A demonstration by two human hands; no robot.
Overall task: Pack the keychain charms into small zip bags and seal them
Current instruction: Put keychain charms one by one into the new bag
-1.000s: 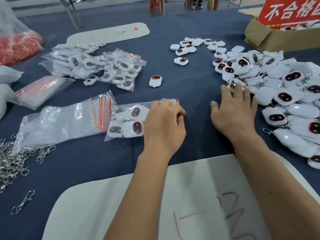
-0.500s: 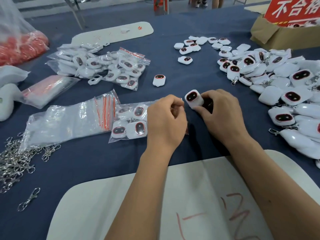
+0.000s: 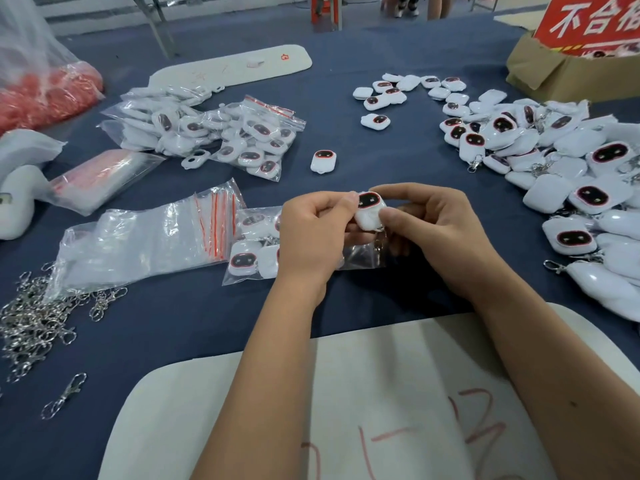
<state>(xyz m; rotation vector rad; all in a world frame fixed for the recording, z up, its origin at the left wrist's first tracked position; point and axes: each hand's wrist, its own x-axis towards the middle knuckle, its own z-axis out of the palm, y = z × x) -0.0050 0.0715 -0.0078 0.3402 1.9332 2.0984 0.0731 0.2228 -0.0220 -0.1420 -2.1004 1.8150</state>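
At frame centre the right hand [image 3: 436, 230] pinches a white charm [image 3: 369, 211] between thumb and forefinger above the mouth of a zip bag [image 3: 360, 258] on the desk [image 3: 381, 161]; the left hand [image 3: 311, 233] has its fingers curled on the bag's opening. I judge it best to hold the mouth wide and slide the charm in clasp first. The bag shows roughly four charms; one loose charm [image 3: 323, 161] lies above.

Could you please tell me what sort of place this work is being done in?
Probably a small packing workshop: a heap of white plastic keychain charms covers the blue-clothed table, filled clear zip bags lie stacked, and a pile of loose silver metal clasps waits nearby.
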